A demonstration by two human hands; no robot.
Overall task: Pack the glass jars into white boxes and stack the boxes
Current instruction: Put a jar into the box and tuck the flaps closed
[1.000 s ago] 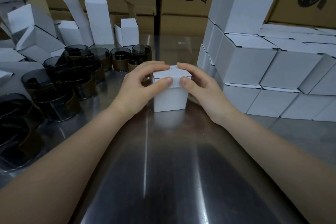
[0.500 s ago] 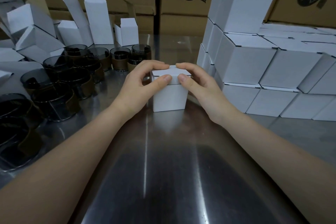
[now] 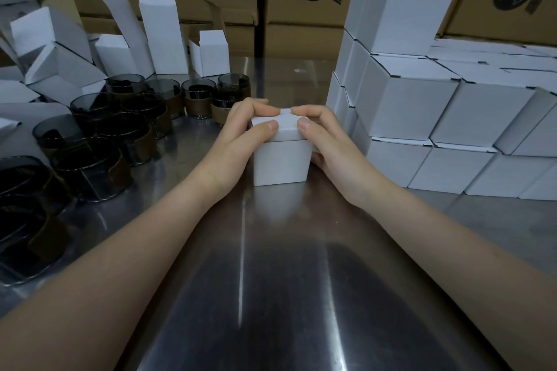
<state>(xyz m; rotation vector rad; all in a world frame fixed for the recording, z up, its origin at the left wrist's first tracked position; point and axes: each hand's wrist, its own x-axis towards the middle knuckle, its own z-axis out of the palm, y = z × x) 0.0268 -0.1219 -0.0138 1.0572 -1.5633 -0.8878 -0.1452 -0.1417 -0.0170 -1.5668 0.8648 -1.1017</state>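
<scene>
White box [image 3: 281, 159] lid down, contents hidden; left grip [image 3: 238, 141] clasps it; right grip [image 3: 328, 144] clasps it

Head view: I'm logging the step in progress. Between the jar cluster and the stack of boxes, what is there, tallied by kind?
hands: 2 (left hand, right hand)
white box in the grip of both: 1
total: 3
</scene>
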